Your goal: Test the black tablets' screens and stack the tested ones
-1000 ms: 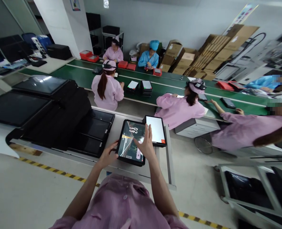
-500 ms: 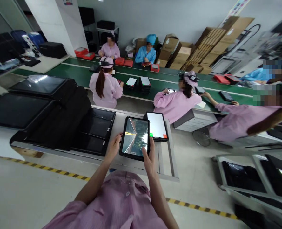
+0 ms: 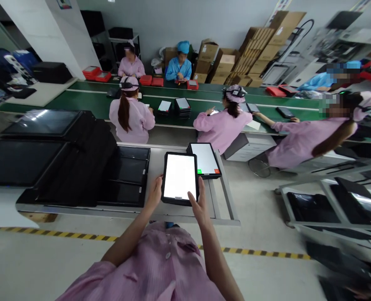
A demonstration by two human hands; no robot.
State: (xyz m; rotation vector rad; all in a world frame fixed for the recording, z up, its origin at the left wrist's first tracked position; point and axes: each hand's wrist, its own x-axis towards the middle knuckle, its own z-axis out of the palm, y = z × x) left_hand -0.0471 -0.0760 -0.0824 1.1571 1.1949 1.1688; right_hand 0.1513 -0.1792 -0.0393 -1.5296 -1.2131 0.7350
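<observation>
A black-framed tablet [image 3: 179,175] with a plain white lit screen is held between my two hands, above the grey cart top. My left hand [image 3: 155,191] grips its left edge, the fingers hidden behind it. On the other side my right hand [image 3: 199,205] holds the right edge, thumb over the lower right of the screen. Just behind and to the right lies a stack of tablets [image 3: 206,159], the top one lit white with a green and a red mark. Left of my hands, dark tablets [image 3: 127,165] lie in rows on the cart.
Large black screens [image 3: 25,161] are piled at the left. Beyond the cart [image 3: 226,196], co-workers in pink [image 3: 130,110] and blue sit along a green conveyor bench [image 3: 91,98]. Another cart [image 3: 317,205] stands at the right. Cardboard boxes [image 3: 226,62] line the wall.
The tablet's screen has gone from a road picture to plain white. My right thumb stays by its lower right corner. The view has shifted slightly.
</observation>
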